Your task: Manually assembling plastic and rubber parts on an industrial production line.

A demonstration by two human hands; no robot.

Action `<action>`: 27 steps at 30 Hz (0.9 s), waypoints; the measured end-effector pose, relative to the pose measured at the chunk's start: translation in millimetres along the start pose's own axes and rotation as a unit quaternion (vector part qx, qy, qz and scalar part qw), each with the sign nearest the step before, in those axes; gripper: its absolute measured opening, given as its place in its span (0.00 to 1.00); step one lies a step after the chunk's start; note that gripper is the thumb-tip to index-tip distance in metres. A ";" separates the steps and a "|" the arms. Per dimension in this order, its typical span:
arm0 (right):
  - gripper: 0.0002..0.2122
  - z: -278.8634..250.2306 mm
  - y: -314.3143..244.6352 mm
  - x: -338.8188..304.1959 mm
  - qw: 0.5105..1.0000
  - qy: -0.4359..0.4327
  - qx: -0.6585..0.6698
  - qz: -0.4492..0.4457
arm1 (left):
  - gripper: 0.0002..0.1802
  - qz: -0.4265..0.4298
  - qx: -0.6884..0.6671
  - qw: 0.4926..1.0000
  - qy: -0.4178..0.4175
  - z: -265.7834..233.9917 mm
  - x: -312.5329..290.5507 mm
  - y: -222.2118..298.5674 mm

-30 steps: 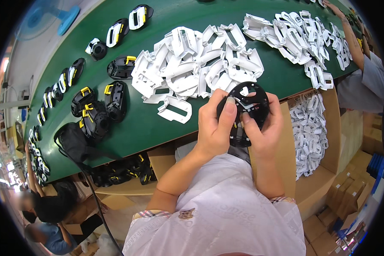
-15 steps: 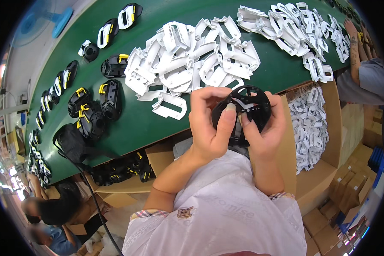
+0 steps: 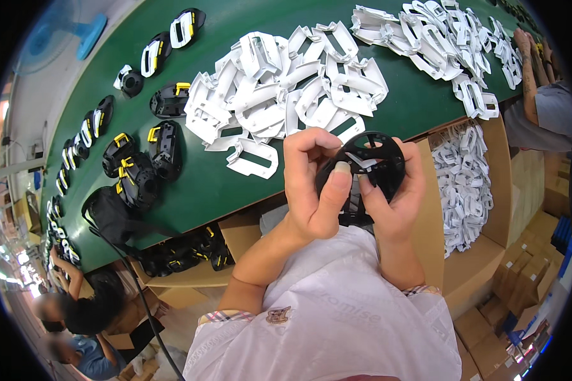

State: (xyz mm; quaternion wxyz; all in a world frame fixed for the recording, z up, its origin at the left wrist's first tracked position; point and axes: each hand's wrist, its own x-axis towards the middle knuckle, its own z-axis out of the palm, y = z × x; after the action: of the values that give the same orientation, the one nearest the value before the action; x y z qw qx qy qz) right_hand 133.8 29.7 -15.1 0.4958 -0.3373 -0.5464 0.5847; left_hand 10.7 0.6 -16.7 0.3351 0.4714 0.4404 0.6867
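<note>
Between my two hands, in front of my chest, is a black plastic shell [image 3: 388,155] with holes at its rounded end and a bit of white showing inside. My left hand [image 3: 314,184] grips its left side, thumb pressed on the inner part. On the other side my right hand [image 3: 397,193] wraps the rim, its thumb also pressing inward. Just beyond my hands lies a heap of white plastic frames [image 3: 267,82] on the green table [image 3: 190,209]. Left of the heap rest several black shells with yellow clips [image 3: 165,149].
Finished-looking black-and-white pieces [image 3: 151,57] line the table's far left edge. A carton of white parts [image 3: 461,190] stands at my right, and a carton of black parts [image 3: 190,254] sits below the table edge. A black strapped bag [image 3: 111,206] trails a cable. Co-workers sit at both sides.
Both hands keep their hold, and the black shell has tilted slightly between them. At the lower left, a co-worker's arm has risen toward the table.
</note>
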 end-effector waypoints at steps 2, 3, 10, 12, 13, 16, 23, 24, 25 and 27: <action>0.15 1.6 -0.9 1.4 1.000 0.004 0.005 0.007 | 0.17 0.004 0.014 1.000 0.000 -1.2 2.8 -0.6; 0.15 2.7 -0.9 0.2 1.000 0.005 0.010 0.018 | 0.17 0.003 0.004 1.000 0.004 -1.1 1.8 0.2; 0.15 4.1 2.3 3.1 1.000 0.001 0.010 0.007 | 0.17 -0.026 -0.013 1.000 0.009 -3.0 -1.0 -2.3; 0.14 6.0 2.9 3.5 1.000 0.002 0.018 0.011 | 0.18 -0.022 -0.005 1.000 0.009 -4.1 -0.8 -2.3; 0.14 7.8 3.3 3.8 1.000 0.003 0.019 0.010 | 0.18 -0.022 -0.009 1.000 0.008 -5.7 -0.3 -2.1; 0.13 10.1 2.3 2.5 0.999 -0.004 0.030 0.023 | 0.18 -0.024 -0.004 1.000 0.008 -8.5 -0.7 -0.8; 0.13 9.8 -1.3 1.2 1.000 -0.004 0.019 0.020 | 0.17 0.004 0.020 1.000 0.010 -8.7 -6.2 -1.7; 0.13 10.4 -2.3 -2.0 1.000 -0.009 0.006 0.012 | 0.17 0.039 0.019 0.999 0.007 -7.6 -7.0 -1.8; 0.13 11.8 -4.0 -4.9 1.000 -0.007 0.006 0.013 | 0.17 0.055 0.012 0.998 -0.009 -9.4 -7.4 -1.9; 0.13 13.1 -7.7 -7.9 1.000 0.017 -0.004 -0.001 | 0.17 0.071 0.004 0.997 -0.022 -9.8 -8.7 -1.7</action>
State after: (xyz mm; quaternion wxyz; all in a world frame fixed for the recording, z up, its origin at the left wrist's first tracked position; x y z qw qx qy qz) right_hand 125.4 17.5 -6.4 0.5046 -0.3487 -0.5400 0.5764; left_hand 4.5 -9.2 -23.0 0.2937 0.5177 0.4010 0.6964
